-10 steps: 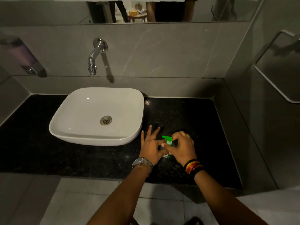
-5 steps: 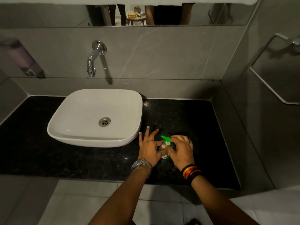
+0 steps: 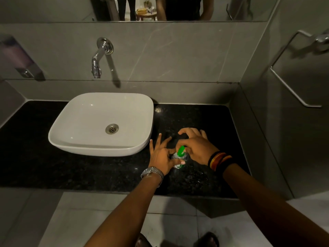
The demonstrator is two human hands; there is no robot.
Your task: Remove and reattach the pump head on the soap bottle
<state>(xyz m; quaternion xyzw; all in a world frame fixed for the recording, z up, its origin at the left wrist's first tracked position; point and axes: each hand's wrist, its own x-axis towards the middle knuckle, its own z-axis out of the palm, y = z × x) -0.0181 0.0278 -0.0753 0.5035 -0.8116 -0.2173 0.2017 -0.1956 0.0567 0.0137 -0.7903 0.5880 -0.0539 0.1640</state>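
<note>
A small clear soap bottle [image 3: 179, 162] stands on the black granite counter [image 3: 89, 172], right of the basin. Its green pump head [image 3: 181, 151] sits on top, nozzle pointing up and away. My left hand [image 3: 161, 155] grips the bottle body with thumb and forefinger, the other fingers spread. My right hand [image 3: 195, 146] pinches the collar under the pump head, fingers arched over it. Most of the bottle is hidden between the two hands.
A white vessel basin [image 3: 101, 143] sits on the counter to the left, under a wall tap [image 3: 97, 65]. A wall dispenser [image 3: 21, 59] hangs far left. A metal towel rail [image 3: 292, 86] is on the right wall. The mirror edge runs above.
The green nozzle has swung from pointing left to pointing up and away, as my right hand turned on the pump head. The left hand kept its hold on the bottle.
</note>
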